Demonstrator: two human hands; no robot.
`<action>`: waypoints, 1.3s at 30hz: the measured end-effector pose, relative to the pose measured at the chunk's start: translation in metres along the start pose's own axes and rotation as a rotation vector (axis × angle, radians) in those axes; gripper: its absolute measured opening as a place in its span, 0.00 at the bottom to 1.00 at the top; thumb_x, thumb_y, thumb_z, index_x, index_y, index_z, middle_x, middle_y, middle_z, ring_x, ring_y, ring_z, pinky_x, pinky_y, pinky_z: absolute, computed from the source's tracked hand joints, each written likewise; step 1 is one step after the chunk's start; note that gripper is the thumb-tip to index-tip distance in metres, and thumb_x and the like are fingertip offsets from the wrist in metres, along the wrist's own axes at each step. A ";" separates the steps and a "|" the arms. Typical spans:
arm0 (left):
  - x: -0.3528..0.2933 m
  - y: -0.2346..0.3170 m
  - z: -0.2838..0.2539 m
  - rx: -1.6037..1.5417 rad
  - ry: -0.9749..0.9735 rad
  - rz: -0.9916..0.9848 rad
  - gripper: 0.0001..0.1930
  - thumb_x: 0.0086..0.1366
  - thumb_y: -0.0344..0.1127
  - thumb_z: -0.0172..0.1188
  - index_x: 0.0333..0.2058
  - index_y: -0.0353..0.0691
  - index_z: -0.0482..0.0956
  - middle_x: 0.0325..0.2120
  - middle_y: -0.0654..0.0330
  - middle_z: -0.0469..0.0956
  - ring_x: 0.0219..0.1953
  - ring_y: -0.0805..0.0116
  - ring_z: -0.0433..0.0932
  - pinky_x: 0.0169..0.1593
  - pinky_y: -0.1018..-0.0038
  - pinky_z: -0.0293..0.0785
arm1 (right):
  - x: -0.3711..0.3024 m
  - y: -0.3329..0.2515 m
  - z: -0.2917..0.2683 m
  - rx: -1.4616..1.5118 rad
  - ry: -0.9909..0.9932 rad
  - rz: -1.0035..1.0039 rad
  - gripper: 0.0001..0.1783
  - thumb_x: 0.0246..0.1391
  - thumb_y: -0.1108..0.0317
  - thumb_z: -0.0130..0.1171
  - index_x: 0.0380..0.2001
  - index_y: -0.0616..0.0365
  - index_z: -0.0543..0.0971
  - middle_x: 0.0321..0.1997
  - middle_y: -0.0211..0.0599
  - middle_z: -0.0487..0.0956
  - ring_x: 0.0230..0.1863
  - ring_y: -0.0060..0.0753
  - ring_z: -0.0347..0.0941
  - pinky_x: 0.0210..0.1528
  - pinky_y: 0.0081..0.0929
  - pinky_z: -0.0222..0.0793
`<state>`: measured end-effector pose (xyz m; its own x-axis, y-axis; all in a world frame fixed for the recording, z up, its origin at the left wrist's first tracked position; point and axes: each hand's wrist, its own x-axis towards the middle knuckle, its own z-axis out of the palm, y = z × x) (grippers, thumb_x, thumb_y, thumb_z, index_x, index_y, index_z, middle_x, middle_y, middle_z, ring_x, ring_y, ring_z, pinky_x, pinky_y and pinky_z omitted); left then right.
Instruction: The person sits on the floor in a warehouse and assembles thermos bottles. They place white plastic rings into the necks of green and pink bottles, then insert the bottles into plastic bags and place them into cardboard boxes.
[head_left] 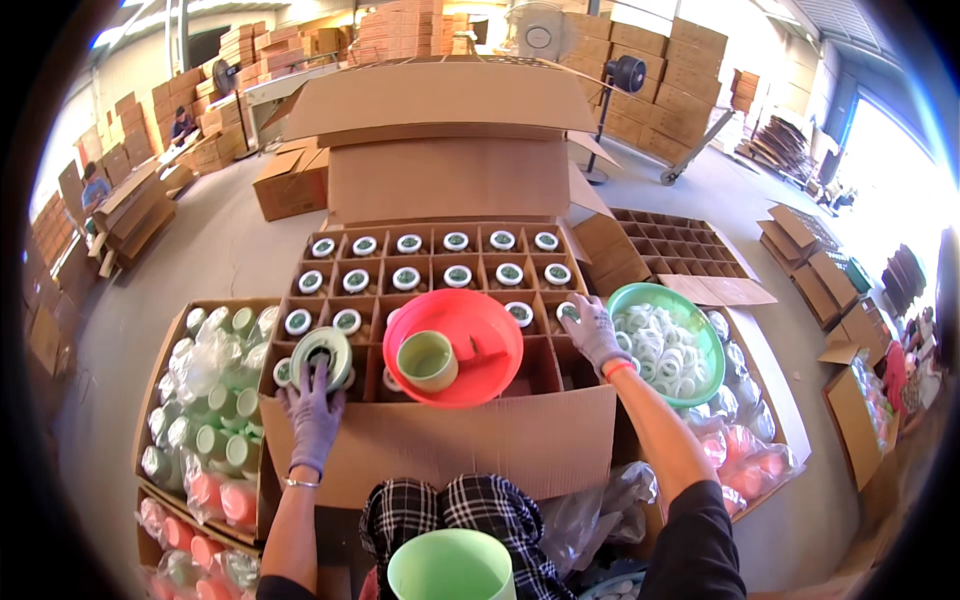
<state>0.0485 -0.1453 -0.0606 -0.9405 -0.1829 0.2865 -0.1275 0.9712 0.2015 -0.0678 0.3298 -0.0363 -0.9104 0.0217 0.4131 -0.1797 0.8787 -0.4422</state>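
A divided cardboard carton (pixel 450 425) stands before me, with several white-rimmed, green-centred round lids (pixel 457 275) showing in its compartments. At its near left, my left hand (pixel 312 425), in a grey glove, grips a pale green cup (pixel 336 345) with the fingers dipping into its mouth. My right hand (pixel 592 335), gloved too, reaches to the right side of the carton. Its fingertips close round a white-rimmed lid (pixel 567 311); the part below is hidden. Between the hands a red bowl (pixel 495 335) rests on the dividers, holding a green cup (pixel 427 362).
A green basin of white rings (pixel 664 345) sits right. Boxes of wrapped green cups (pixel 220 410) and pink cups (pixel 745 460) flank the carton. A light green container (pixel 450 565) stands at my lap. Behind are an empty divided carton (pixel 680 245), a fan (pixel 626 75) and stacked boxes (pixel 640 85).
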 end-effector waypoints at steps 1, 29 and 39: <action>0.001 0.006 -0.003 0.033 0.085 0.026 0.32 0.62 0.47 0.59 0.65 0.48 0.64 0.65 0.50 0.60 0.65 0.34 0.57 0.68 0.41 0.45 | 0.010 0.016 0.004 -0.066 0.011 -0.032 0.26 0.50 0.60 0.63 0.53 0.55 0.75 0.55 0.56 0.73 0.55 0.59 0.72 0.57 0.44 0.69; -0.095 0.171 -0.072 -1.352 -0.672 0.169 0.16 0.70 0.36 0.54 0.53 0.35 0.77 0.36 0.65 0.77 0.39 0.81 0.70 0.46 0.80 0.68 | 0.026 -0.009 -0.084 -0.119 0.037 -0.196 0.32 0.35 0.57 0.72 0.46 0.57 0.76 0.47 0.51 0.73 0.51 0.56 0.69 0.56 0.46 0.67; -0.073 0.162 -0.079 -2.326 -1.208 -0.107 0.35 0.71 0.54 0.49 0.68 0.41 0.53 0.61 0.54 0.68 0.60 0.55 0.72 0.59 0.53 0.74 | -0.081 -0.176 -0.165 0.529 0.060 -0.370 0.33 0.46 0.61 0.67 0.56 0.60 0.73 0.48 0.48 0.76 0.49 0.51 0.72 0.54 0.42 0.67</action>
<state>0.1217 0.0131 0.0245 -0.7528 0.6568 0.0444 -0.5490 -0.6636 0.5082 0.0990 0.2523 0.1389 -0.7333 -0.1976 0.6505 -0.6511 0.4796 -0.5883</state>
